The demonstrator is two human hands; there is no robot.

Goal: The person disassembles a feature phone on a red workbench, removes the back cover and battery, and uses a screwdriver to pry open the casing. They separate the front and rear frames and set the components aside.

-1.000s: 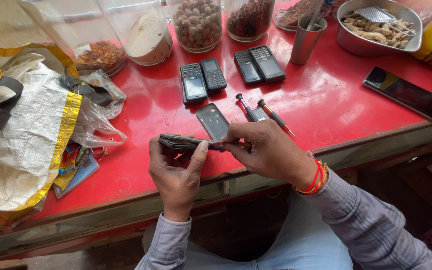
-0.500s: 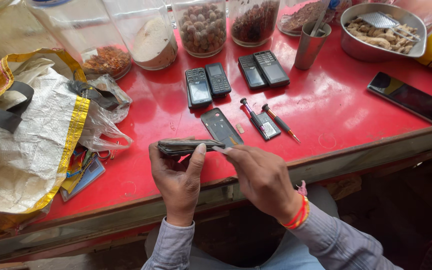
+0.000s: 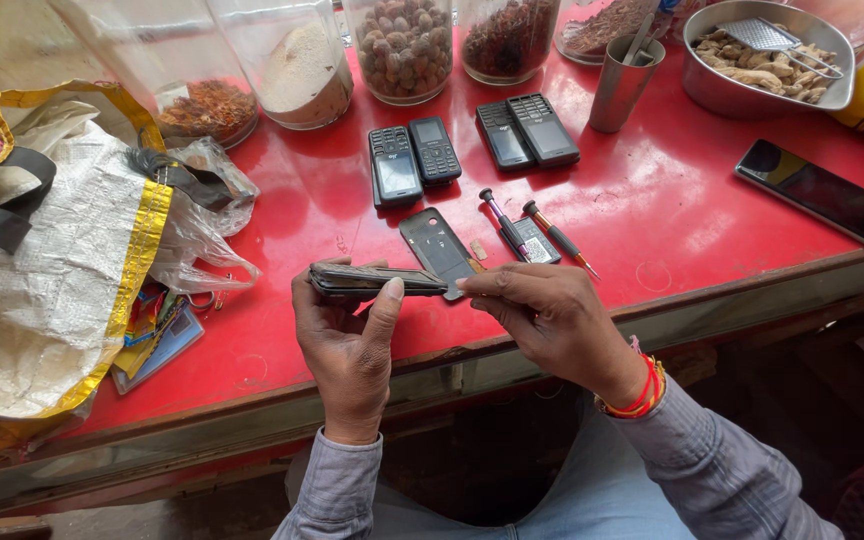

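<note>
A dark keypad phone is held edge-on above the front part of the red counter. It is gripped by the left hand, with the thumb laid along its near edge and the fingers curled behind it. The right hand is closed in a pinch at the phone's right end; a small item may be held between the fingertips, but this cannot be confirmed from the head view. A detached back cover lies on the counter just beyond the phone. Two small screwdrivers and a battery lie just beside the cover. Four further keypad phones are set in pairs behind. A black smartphone lies at far right, and a woven bag at left.
</note>
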